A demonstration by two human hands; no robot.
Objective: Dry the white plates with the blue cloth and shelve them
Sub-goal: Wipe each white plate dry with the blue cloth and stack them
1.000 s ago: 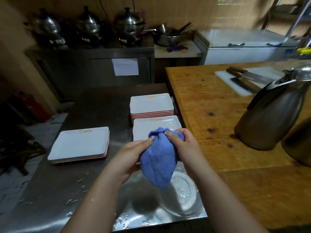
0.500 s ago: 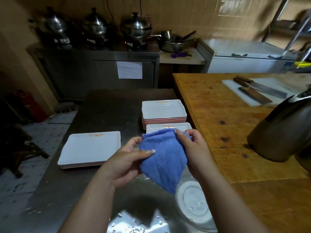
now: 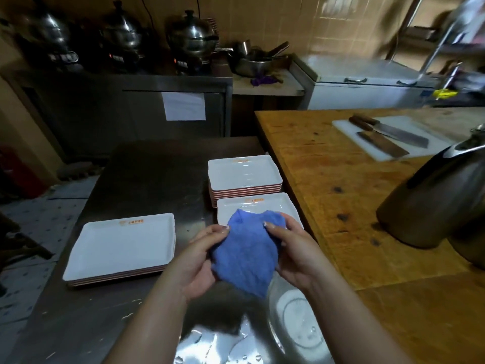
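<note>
The blue cloth (image 3: 246, 254) is hanging bunched btwn both hands, soft terry-looking, folded w/ a point drooping down, held just above the near edge of the steel counter (image 3: 147, 174). The left hand (image 3: 195, 261) is gripping its left side, fingers curled under and thumb on top; the right hand (image 3: 294, 248) is pinching the right side, thumb pressing into the fabric. Step in hand, as I judge it: readying the cloth, no plate picked up yet. Next move prob. calls for freeing one hand to lift the single plate (image 3: 258, 210) lying just beyond the cloth on the counter. Behind that plate the tall stack (image 3: 245, 176) is sitting toward the counter's far right; the low stack (image 3: 122, 245) is lying on the counter's left side, well apart. All plates are looking white, rectangular, orange-marked; wet or dry, can't tell. A clear glass dish (image 3: 299, 327) is sitting at the counter's near right corner, w/ water drops beside it.
</note>
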